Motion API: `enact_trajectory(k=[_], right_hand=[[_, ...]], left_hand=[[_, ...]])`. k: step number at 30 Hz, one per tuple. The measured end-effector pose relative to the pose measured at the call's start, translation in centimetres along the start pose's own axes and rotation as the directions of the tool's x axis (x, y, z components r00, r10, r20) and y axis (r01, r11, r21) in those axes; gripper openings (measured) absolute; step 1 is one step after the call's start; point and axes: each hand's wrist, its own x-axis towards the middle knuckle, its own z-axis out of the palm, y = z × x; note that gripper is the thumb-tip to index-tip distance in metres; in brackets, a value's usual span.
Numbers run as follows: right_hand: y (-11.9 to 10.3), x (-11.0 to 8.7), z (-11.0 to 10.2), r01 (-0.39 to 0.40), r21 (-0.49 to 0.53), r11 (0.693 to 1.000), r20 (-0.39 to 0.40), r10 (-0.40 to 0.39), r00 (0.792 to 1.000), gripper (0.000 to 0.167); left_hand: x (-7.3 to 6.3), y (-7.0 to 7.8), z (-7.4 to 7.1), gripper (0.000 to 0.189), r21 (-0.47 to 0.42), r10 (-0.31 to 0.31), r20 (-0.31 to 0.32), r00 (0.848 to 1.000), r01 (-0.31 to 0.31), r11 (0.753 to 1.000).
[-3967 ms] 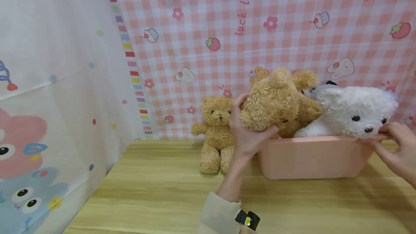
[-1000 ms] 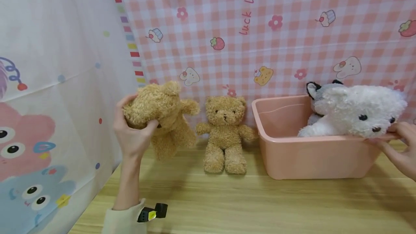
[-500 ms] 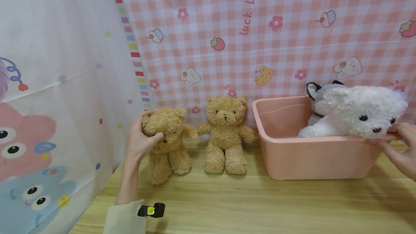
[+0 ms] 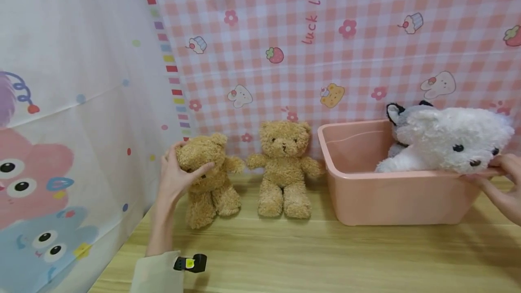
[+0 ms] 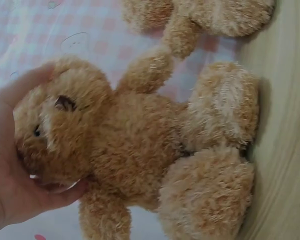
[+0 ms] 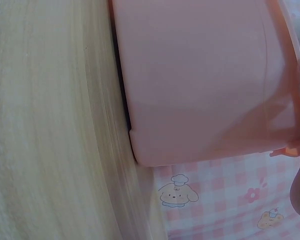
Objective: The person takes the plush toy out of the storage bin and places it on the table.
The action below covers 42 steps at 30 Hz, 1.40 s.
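My left hand (image 4: 174, 182) grips the head of a tan teddy bear (image 4: 215, 184), thumb across its face and fingers behind. In the left wrist view the bear's feet (image 5: 210, 195) rest on the wooden table. A matching second teddy bear (image 4: 283, 171) sits upright just to its right against the backdrop. At the right, my right hand (image 4: 502, 184) pinches the rim of a pink plastic bin (image 4: 399, 200). Inside the bin a white plush dog (image 4: 447, 134) leans over the front edge. Behind it, a grey plush toy (image 4: 407, 116) with black-edged ears is partly hidden.
The wooden table (image 4: 285, 257) runs up to a pink checked cloth (image 4: 252, 76) behind the toys. A white printed curtain (image 4: 101, 116) hangs along the left side. The bin stands close beside the second bear's arm.
The left hand has carried the tan bear from the bin leftward past the second bear, then down onto the table. The right hand has stayed on the bin's rim.
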Motion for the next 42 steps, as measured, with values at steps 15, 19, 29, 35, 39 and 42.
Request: enact_trajectory(k=[15,19,29,35,39,42], right_hand=[[-0.2,0.3,-0.4,0.004,-0.069,0.998,0.048,0.0,0.999,0.084],[-0.1,0.3,-0.4,0.005,-0.079,0.997,0.05,-0.001,0.999,0.085],[0.0,0.0,-0.4,0.002,-0.085,0.996,0.047,0.002,0.999,0.087],[-0.2,0.2,-0.7,0.009,-0.125,0.992,0.065,-0.001,0.998,0.086],[-0.2,0.2,-0.9,0.009,-0.147,0.989,0.076,0.003,0.997,0.087],[-0.3,0.2,-0.9,0.001,-0.176,0.984,0.096,0.017,0.995,0.088]], left_hand=[[0.1,0.7,0.6,0.098,0.016,0.152,-0.09,0.984,-0.151,0.988],[-0.1,1.2,0.2,0.096,0.092,0.192,-0.064,0.979,-0.186,0.978],[0.3,-1.1,2.3,0.098,0.16,0.04,0.048,0.998,-0.047,0.986],[0.3,-1.2,4.1,0.101,0.152,0.029,-0.044,0.999,-0.022,0.988],[0.1,-0.7,5.0,0.097,0.126,0.052,-0.136,0.989,-0.035,0.991],[0.0,-0.7,5.6,0.093,0.121,0.095,-0.203,0.975,-0.071,0.99]])
